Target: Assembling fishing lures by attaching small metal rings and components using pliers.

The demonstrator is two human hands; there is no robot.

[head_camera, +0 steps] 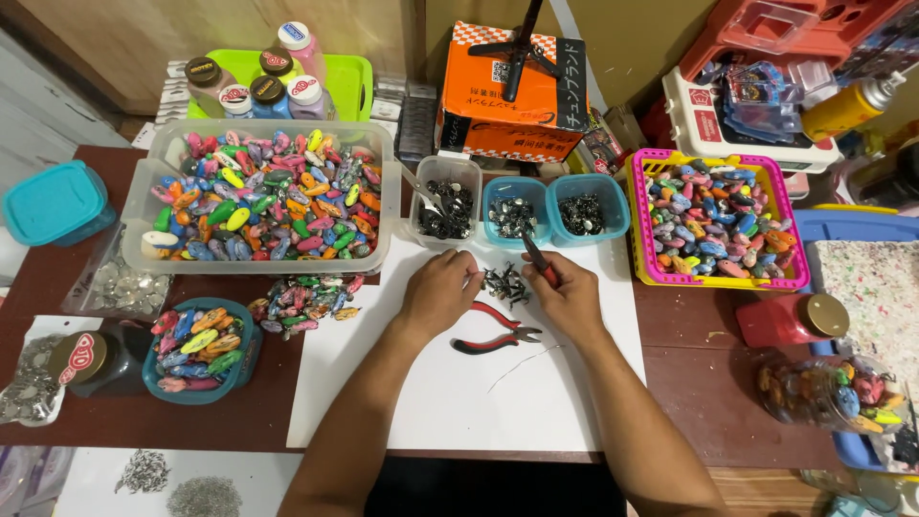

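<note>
head view, looking down: a person's left hand (442, 290) and right hand (567, 295) meet over a small heap of dark metal hooks (504, 282) lying on a white sheet (450, 393) that covers the middle of the brown worktop (708, 383). the left grip is pinched narrow at the edge of the heap, fingertips touching the hooks; whether one is held cannot be told. the right grip is closed around red-handled pliers (539, 258), whose dark tip points up and away toward the tubs. a second pair of red-and-black pliers (496, 330) lies open on the sheet between the wrists, just below the heap. beyond the hands stand three small tubs of dark metal parts: a clear tub (445, 203) and two blue tubs (553, 206) side by side. to the left a large clear bin (263, 196) is heaped with colourful fishing lures, a few more spilled on the sheet's edge just below it. a round teal bowl (203, 349) near the left forearm holds more lures. to the right, a pink and yellow basket (716, 220) holds another batch, well apart from the hands. an orange box (512, 96) stands behind the tubs.
</note>
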